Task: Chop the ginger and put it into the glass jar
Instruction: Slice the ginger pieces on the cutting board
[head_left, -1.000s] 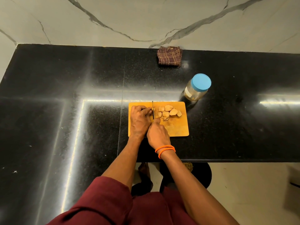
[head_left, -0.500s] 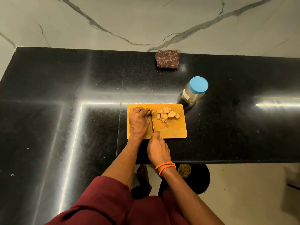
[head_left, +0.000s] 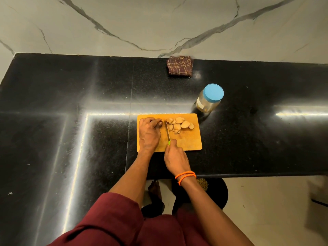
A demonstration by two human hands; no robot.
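Right hand (head_left: 174, 158) has a firm grip on the knife (head_left: 167, 131), blade down on the orange cutting board (head_left: 191, 141). Left hand (head_left: 149, 133) curls over a ginger piece at the board's far left. Cut ginger (head_left: 179, 124) sits just right of the blade. The lidded glass jar (head_left: 209, 98) stands on the black tabletop (head_left: 71, 86) beyond the board's far right corner.

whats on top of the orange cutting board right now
On the orange cutting board: a cluster of pale cut ginger pieces, a knife blade held by the right hand, and the left hand, whose curled fingers cover whatever they grip.
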